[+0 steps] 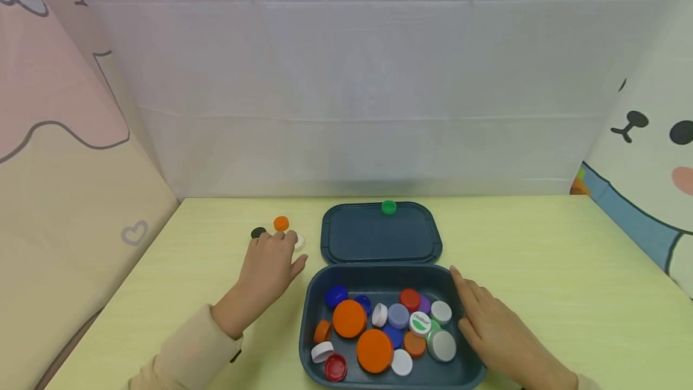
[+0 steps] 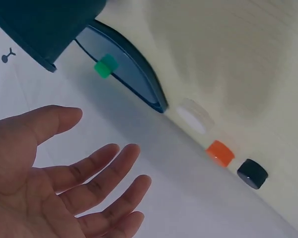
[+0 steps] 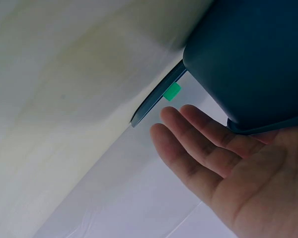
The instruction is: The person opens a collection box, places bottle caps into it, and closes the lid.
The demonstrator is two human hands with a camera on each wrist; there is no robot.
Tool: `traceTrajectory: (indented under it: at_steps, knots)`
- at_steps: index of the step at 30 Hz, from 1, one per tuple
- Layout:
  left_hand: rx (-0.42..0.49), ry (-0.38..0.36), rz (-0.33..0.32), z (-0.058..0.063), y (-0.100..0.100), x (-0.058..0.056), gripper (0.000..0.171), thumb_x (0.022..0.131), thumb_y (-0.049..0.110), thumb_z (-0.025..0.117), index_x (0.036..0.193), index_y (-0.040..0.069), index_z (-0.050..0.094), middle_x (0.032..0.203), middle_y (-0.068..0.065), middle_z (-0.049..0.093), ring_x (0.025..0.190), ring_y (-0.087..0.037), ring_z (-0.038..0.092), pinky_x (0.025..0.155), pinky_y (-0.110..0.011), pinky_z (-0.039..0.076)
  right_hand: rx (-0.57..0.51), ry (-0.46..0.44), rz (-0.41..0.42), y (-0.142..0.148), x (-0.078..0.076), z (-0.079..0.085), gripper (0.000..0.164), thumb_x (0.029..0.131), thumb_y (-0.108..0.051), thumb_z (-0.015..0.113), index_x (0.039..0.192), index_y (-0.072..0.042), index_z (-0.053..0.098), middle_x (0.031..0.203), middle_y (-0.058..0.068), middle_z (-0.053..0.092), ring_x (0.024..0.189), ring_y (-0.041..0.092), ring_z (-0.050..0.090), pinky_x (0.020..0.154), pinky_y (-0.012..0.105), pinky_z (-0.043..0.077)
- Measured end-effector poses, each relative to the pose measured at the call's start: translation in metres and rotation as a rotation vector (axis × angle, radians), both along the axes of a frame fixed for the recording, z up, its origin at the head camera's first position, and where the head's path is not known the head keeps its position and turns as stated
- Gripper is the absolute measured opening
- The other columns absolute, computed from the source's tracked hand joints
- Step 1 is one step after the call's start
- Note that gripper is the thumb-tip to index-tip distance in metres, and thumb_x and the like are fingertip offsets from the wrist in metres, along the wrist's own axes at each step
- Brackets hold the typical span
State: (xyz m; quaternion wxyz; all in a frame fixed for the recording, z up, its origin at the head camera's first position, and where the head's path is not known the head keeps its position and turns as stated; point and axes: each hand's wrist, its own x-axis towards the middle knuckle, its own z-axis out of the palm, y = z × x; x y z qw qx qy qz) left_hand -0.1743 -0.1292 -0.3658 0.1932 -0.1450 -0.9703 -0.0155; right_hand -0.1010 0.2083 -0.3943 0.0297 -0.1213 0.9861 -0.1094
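Note:
My left hand (image 1: 269, 263) hovers left of the box, its fingers loosely bent with nothing between them in the left wrist view. Near its fingertips lie three bottle caps: a black cap (image 2: 252, 173), an orange cap (image 2: 220, 153) and a white cap (image 2: 195, 116). In the head view the fingers partly cover the black and white ones. A dark blue plastic box (image 1: 307, 330) holds several caps of mixed colours, among them a large orange cap (image 1: 375, 351). Against the box's right rim rests my right hand (image 1: 495, 324), fingers extended and its thumb over the edge.
Behind the box lies its dark blue lid (image 1: 379, 233), with a green cap (image 1: 388, 207) on its far edge. The pale yellow table (image 1: 541, 257) ends at a white cloth backdrop (image 1: 352, 77), and printed cloths hang on both sides.

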Motion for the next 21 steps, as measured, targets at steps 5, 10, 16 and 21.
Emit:
traceTrajectory:
  at_steps: [5,10,16,21]
  knots:
    - [-0.002,-0.084,0.039,-0.006,-0.007,-0.013,0.032,0.075,0.031,0.072,0.077,0.003,0.056,0.066,-0.009,0.056,0.057,-0.026,0.045,0.053,-0.035,0.039,0.003,-0.010,-0.007,0.000,0.000,0.000,0.068,0.089,-0.023,0.053,0.145,-0.006,0.018,0.136,0.016,0.043,0.116,0.030,0.048,0.093,0.050,0.044]
    - [-0.020,-0.194,0.084,-0.013,-0.014,-0.027,0.037,0.075,0.034,0.072,0.082,0.002,0.056,0.072,-0.012,0.059,0.063,-0.031,0.052,0.057,-0.040,0.044,0.000,-0.010,-0.006,0.000,0.000,0.001,0.068,0.089,-0.023,0.053,0.145,-0.006,0.018,0.136,0.016,0.043,0.116,0.031,0.048,0.093,0.050,0.044]
    - [-0.027,-0.286,0.146,-0.020,-0.018,-0.041,0.040,0.075,0.036,0.072,0.084,0.000,0.057,0.073,-0.014,0.058,0.067,-0.032,0.054,0.061,-0.043,0.046,-0.001,-0.003,-0.002,0.000,0.000,0.000,0.068,0.089,-0.023,0.053,0.145,-0.006,0.018,0.135,0.016,0.044,0.116,0.031,0.048,0.092,0.050,0.044]
    - [-0.006,-0.319,0.162,-0.025,-0.021,-0.050,0.039,0.075,0.035,0.072,0.081,0.000,0.057,0.070,-0.013,0.057,0.066,-0.032,0.055,0.058,-0.042,0.046,0.000,-0.002,0.001,0.000,0.000,0.001,0.068,0.089,-0.023,0.053,0.145,-0.005,0.019,0.136,0.016,0.043,0.117,0.031,0.048,0.092,0.050,0.044]
